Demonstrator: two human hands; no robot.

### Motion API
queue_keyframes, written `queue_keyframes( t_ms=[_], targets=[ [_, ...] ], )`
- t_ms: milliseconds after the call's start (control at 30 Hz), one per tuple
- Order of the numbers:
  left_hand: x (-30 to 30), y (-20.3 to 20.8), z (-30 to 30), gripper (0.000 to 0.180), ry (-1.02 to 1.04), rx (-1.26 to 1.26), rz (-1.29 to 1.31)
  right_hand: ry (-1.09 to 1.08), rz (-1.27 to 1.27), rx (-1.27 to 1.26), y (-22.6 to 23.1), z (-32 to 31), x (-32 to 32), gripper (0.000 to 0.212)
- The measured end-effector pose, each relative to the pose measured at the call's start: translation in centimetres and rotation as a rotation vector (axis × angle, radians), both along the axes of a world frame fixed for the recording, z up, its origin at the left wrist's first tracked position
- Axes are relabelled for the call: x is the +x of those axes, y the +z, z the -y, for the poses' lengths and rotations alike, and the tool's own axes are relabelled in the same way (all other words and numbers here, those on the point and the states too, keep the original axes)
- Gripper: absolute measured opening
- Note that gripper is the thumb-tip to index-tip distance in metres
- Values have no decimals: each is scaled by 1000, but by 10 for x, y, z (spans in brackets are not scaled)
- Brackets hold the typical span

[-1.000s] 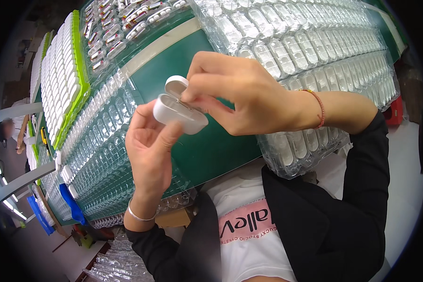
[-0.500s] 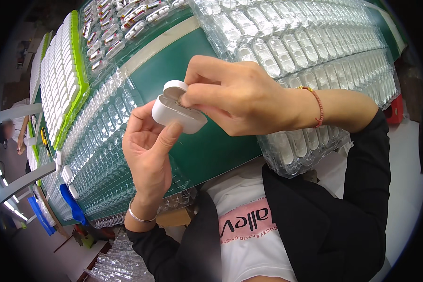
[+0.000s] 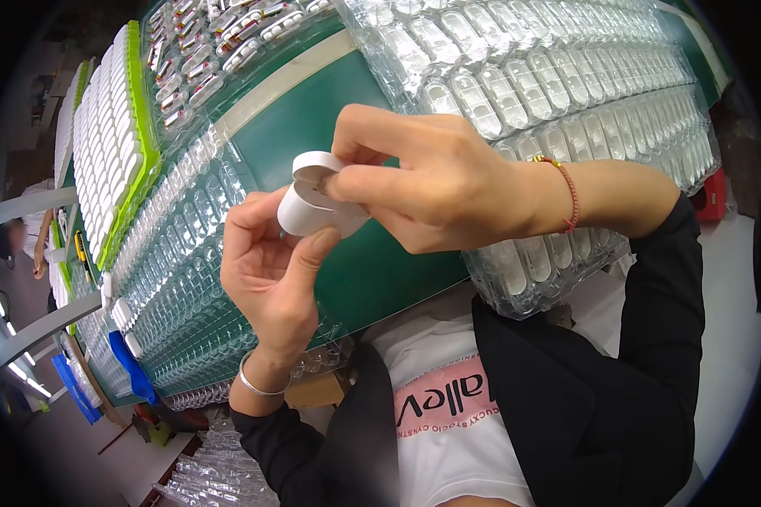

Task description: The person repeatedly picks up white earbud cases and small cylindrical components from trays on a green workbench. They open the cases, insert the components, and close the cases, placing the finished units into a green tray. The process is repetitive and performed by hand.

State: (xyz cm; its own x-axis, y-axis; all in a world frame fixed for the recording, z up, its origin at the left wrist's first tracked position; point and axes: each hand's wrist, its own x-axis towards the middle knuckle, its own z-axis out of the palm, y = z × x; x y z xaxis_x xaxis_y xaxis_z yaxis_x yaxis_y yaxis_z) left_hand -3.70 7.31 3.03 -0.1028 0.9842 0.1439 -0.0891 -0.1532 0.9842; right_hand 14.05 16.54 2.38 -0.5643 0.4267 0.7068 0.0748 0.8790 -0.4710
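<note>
My left hand (image 3: 270, 275) holds a white earbud charging case (image 3: 306, 213), thumb on its front and fingers behind it. The case is tilted, and its rounded lid (image 3: 311, 160) stands raised. From the right, my right hand (image 3: 431, 173) reaches to the case with thumb and forefinger brought together at its opening, beside the lid. Those fingertips cover the right part of the opening, so anything pinched between them is hidden. Both hands are above the green table mat (image 3: 380, 279).
Clear plastic blister trays (image 3: 549, 84) are stacked on the right; more clear trays (image 3: 186, 253) lie on the left. Beyond them stands a lime-green tray (image 3: 135, 160) of white cases. Trays of small parts (image 3: 220, 42) lie at the far side. Another person (image 3: 35, 228) is at far left.
The case has turned and tilted in my left hand, showing more of its rounded end. My right fingertips stay at the opening, with the right hand slightly lower.
</note>
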Motion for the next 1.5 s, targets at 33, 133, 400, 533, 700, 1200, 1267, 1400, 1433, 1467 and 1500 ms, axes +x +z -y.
queue_keyframes(
  t_ms=[33, 133, 400, 533, 700, 1200, 1267, 1400, 1433, 1467, 1500],
  targets=[
    [-1, 3, 0, 38, -6, -19, 0, 3, 26, -43, 3, 0, 1, 23],
    [-15, -6, 2, 44, -126, -9, 65, 30, 71, -171, 13, 1, 4, 22],
    [-10, 8, 5, 41, -32, -130, 210, 215, -154, -648, 20, -2, -7, 22],
    [-6, 7, 2, 40, -46, -49, 99, 253, -278, -896, 16, 6, -12, 26],
    [-3, 9, 1, 38, -29, -62, 57, 334, -152, -1014, 9, 2, -11, 27],
    [-6, 6, 2, 37, -79, -80, 60, 405, 62, -1117, 13, -6, -3, 28],
    [-6, 4, 2, 37, -88, -86, 57, 399, 81, -1185, 16, -5, -2, 28],
    [-1, 5, 4, 38, -68, -88, 91, 393, -57, -1183, 9, 1, -7, 32],
    [-1, 6, 5, 38, -70, -102, 98, 394, -58, -1187, 9, 1, -7, 32],
    [-2, 6, 5, 38, -71, -116, 106, 394, -59, -1192, 9, 0, -7, 32],
    [-3, 8, 4, 38, -76, -134, 131, 395, -59, -1197, 9, 0, -7, 33]
  ],
)
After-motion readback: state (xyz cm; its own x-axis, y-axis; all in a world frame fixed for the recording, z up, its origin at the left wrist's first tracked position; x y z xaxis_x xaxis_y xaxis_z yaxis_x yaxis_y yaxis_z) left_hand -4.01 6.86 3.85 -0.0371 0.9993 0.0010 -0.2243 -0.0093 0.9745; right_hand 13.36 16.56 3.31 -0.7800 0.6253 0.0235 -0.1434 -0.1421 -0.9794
